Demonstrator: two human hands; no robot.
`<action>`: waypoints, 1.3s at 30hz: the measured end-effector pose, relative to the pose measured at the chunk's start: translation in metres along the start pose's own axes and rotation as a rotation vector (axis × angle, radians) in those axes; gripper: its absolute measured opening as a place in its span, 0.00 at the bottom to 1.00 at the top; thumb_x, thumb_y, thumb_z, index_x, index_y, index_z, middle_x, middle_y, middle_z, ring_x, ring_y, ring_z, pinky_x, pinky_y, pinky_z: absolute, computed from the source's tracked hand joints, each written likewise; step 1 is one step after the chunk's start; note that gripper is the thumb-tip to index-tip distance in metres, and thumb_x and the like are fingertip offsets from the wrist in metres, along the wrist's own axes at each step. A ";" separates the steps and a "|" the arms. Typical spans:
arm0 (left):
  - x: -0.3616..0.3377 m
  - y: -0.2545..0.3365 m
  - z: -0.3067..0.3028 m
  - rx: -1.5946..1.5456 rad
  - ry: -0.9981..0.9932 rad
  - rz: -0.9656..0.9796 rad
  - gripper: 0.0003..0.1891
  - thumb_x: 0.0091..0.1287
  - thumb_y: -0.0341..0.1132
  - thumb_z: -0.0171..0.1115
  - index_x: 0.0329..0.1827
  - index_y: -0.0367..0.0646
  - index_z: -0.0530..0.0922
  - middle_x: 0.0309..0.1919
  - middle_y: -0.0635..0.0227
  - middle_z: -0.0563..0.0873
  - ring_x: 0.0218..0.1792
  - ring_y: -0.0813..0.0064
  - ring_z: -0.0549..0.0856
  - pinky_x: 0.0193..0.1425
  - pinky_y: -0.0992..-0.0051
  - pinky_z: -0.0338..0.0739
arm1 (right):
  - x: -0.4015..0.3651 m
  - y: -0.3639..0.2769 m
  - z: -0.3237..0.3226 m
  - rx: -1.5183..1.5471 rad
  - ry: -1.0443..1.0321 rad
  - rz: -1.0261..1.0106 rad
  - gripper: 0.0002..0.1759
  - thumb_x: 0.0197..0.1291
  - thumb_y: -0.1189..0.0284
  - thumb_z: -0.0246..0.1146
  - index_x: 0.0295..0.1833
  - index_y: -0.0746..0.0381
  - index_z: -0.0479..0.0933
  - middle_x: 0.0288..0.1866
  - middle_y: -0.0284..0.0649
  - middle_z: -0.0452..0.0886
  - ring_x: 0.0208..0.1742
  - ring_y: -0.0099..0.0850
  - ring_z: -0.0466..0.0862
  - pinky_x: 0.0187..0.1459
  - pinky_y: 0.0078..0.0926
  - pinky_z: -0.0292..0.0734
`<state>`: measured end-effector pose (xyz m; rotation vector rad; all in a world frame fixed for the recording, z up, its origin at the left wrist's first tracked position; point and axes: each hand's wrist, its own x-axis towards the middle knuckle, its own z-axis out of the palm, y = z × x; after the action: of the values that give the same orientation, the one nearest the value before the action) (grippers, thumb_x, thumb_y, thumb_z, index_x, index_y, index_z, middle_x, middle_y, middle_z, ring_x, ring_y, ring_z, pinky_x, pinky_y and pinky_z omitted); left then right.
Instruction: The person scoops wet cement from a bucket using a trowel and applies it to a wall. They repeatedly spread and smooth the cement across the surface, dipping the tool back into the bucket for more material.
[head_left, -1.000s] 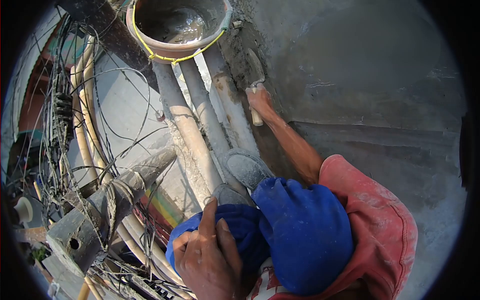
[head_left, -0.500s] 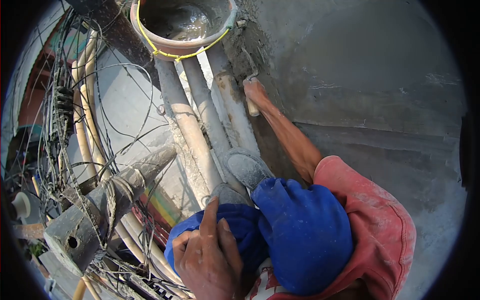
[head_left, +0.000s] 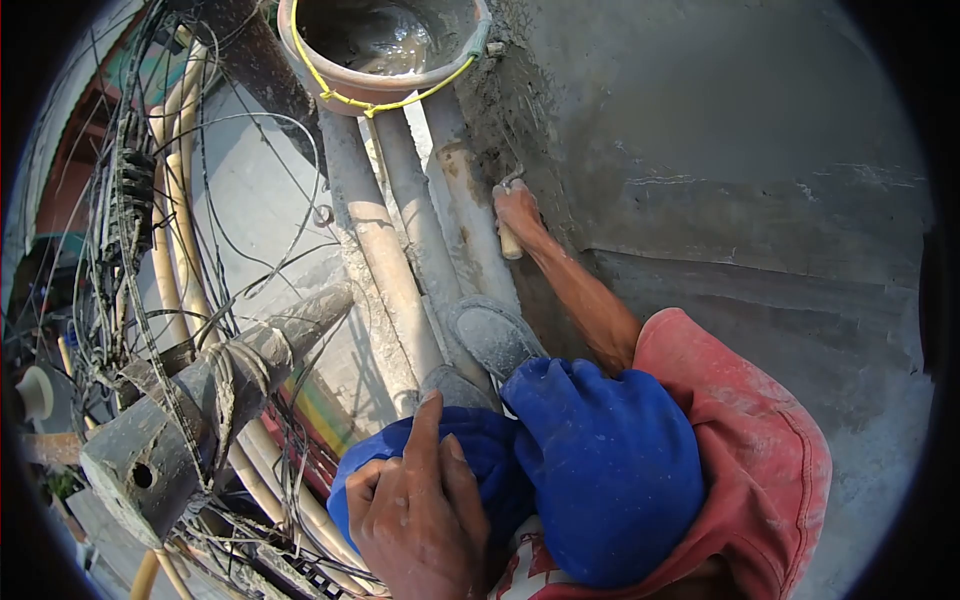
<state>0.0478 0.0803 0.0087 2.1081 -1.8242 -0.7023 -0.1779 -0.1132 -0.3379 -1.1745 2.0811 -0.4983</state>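
Note:
My right hand (head_left: 517,208) is closed round the wooden handle (head_left: 510,243) of a trowel (head_left: 513,174). Its bent metal neck shows beyond my fist, while the blade is hard to make out against wet grey mortar (head_left: 505,115) along the foot of the wall (head_left: 720,130). Over my blue-clad knee, my left hand (head_left: 420,510) is held up with nothing visible in it; the index finger points forward, the thumb stands apart and the other fingers are bent. A bucket (head_left: 370,85) with a yellow rope handle holds wet mortar, ahead of my feet.
Several pipes or poles (head_left: 390,260) run beneath the bucket and my dusty shoes (head_left: 490,330). To the left stand a thick grey post (head_left: 150,450), tangled black cables (head_left: 130,190) and bamboo poles (head_left: 175,230). The ground shows far below through gaps.
My right hand and the trowel have drawn slightly back toward me along the wall. The bucket appears a little farther right and higher in view. My left hand stays nearly the same.

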 end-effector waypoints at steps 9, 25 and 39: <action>0.000 0.000 0.000 -0.036 -0.005 -0.002 0.16 0.65 0.27 0.55 0.56 0.42 0.78 0.13 0.71 0.77 0.20 0.70 0.77 0.41 0.72 0.69 | -0.002 -0.010 0.003 0.184 0.045 0.087 0.23 0.62 0.60 0.53 0.49 0.71 0.73 0.42 0.59 0.81 0.47 0.54 0.81 0.48 0.46 0.75; -0.001 -0.002 -0.001 -0.057 -0.029 -0.030 0.17 0.64 0.27 0.55 0.56 0.42 0.78 0.14 0.71 0.78 0.22 0.70 0.76 0.41 0.71 0.69 | -0.038 0.013 -0.029 0.282 -0.064 0.067 0.12 0.65 0.62 0.54 0.40 0.61 0.68 0.26 0.34 0.71 0.16 0.25 0.73 0.13 0.27 0.70; -0.003 0.002 -0.003 -0.051 -0.024 -0.017 0.17 0.64 0.26 0.55 0.56 0.40 0.78 0.14 0.70 0.78 0.22 0.71 0.76 0.40 0.72 0.69 | -0.074 0.048 -0.034 0.141 -0.193 0.089 0.14 0.67 0.61 0.54 0.40 0.62 0.67 0.26 0.34 0.71 0.18 0.24 0.72 0.16 0.27 0.70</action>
<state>0.0475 0.0830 0.0128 2.0937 -1.7834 -0.7724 -0.2041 -0.0249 -0.3159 -1.0028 1.8921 -0.4629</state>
